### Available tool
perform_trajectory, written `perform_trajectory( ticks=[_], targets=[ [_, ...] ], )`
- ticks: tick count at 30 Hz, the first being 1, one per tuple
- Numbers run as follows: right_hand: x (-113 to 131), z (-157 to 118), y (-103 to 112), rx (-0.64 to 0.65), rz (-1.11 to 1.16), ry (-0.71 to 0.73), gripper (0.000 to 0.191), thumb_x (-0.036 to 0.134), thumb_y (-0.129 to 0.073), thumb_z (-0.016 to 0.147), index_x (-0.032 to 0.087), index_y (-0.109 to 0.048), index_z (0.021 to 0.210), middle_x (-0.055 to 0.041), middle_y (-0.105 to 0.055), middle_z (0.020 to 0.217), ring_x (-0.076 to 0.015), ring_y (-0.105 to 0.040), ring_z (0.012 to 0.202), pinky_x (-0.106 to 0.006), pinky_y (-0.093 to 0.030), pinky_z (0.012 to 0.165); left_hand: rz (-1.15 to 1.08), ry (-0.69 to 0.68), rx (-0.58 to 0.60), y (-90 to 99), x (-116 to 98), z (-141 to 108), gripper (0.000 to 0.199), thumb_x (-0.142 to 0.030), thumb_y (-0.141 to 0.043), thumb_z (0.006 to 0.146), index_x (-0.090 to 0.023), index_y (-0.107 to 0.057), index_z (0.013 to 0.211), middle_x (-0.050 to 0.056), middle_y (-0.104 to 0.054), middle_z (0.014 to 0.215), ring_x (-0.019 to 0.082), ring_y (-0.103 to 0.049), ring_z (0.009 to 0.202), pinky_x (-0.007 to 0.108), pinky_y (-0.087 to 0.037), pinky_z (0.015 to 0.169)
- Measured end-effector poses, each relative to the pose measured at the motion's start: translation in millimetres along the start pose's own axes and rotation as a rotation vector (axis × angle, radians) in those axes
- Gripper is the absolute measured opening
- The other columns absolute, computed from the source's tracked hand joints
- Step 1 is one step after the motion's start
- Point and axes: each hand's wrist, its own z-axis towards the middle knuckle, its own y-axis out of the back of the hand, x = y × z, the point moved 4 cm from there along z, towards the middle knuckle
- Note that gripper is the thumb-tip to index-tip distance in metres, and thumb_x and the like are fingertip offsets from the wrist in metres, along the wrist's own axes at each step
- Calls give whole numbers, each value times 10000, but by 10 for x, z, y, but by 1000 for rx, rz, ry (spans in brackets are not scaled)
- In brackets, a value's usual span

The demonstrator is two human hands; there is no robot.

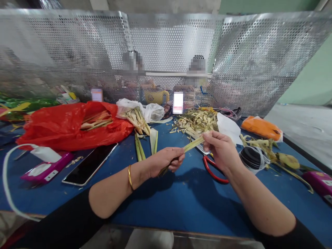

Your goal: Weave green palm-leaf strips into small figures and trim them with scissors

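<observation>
A pale green leaf strip point(193, 144) stretches between my hands above the blue table. My left hand point(167, 160) is closed round its lower end, and a darker end pokes out below the fingers. The other end is pinched between thumb and fingers of my right hand point(219, 148). Red-handled scissors point(213, 174) lie beside my right hand, partly hidden by it. Beyond my hands is a heap of leaf scraps point(198, 121). Two green leaf pieces lie on the table behind my left forearm, one of them a folded strip point(154, 140).
On the left are a red plastic bag point(57, 124), a phone point(90, 164) and a magenta power strip point(49, 169). To the right sit a black spool point(250, 157), an orange packet point(261, 128) and leaf scraps. A perforated metal screen point(168, 45) stands behind; people show through it.
</observation>
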Motion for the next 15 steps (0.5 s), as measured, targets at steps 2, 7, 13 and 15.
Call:
perform_trajectory(
  ticks=[2, 7, 13, 15],
  targets=[
    [37, 15, 42, -62, -37, 62, 244, 344, -733, 671, 171, -577, 599, 40, -501, 493, -85, -441, 426, -233, -359, 454, 99, -55, -51, 82, -12, 33, 385, -500, -529, 835, -170, -457, 648, -67, -354, 522, 61, -307, 445, 191, -281, 467],
    [246, -18, 214, -315, -189, 421, 195, 332, -650, 786, 185, -602, 666, 29, -526, 527, -120, -478, 496, -258, -401, 532, 512, -291, -522, 415, -148, 9, 322, -441, -488, 858, -170, -581, 711, 32, -581, 696, 158, -541, 712, 243, -417, 674],
    [329, -275, 56, -305, -759, 788, 142, 237, -533, 894, 213, -650, 818, -13, -640, 671, -167, -597, 648, -283, -445, 634, 332, -387, -618, 284, -177, -47, 356, -464, -504, 853, -144, -650, 797, 55, -634, 772, 155, -571, 738, 243, -437, 699],
    [267, -372, -114, -120, -967, 981, 150, 167, -510, 893, 217, -652, 884, -33, -673, 756, -167, -615, 696, -280, -442, 644, 24, -197, -288, 53, -38, 23, 523, -581, -448, 849, -105, -665, 850, 97, -662, 809, 175, -614, 748, 286, -468, 722]
  ],
)
